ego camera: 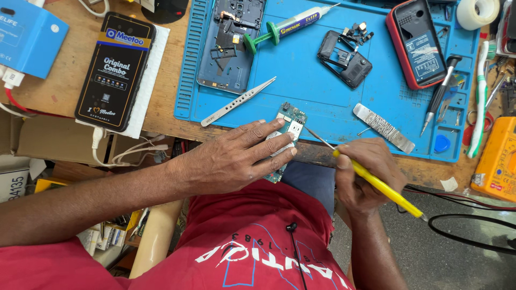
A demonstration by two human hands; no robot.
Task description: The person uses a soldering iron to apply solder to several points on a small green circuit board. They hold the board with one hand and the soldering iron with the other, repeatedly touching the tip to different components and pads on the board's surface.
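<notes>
A wooden bench (161,110) is carrying a blue work mat (301,91) at twelve o'clock. A black phone box (115,70) and blue box (29,35) are lying at ten o'clock, a yellow meter (497,161) at three.

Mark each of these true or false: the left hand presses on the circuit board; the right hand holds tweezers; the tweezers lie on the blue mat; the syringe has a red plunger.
1. The left hand presses on the circuit board. True.
2. The right hand holds tweezers. False: it holds a yellow-handled soldering iron, its tip at the board.
3. The tweezers lie on the blue mat. True.
4. The syringe has a red plunger. False: its plunger is green.
</notes>
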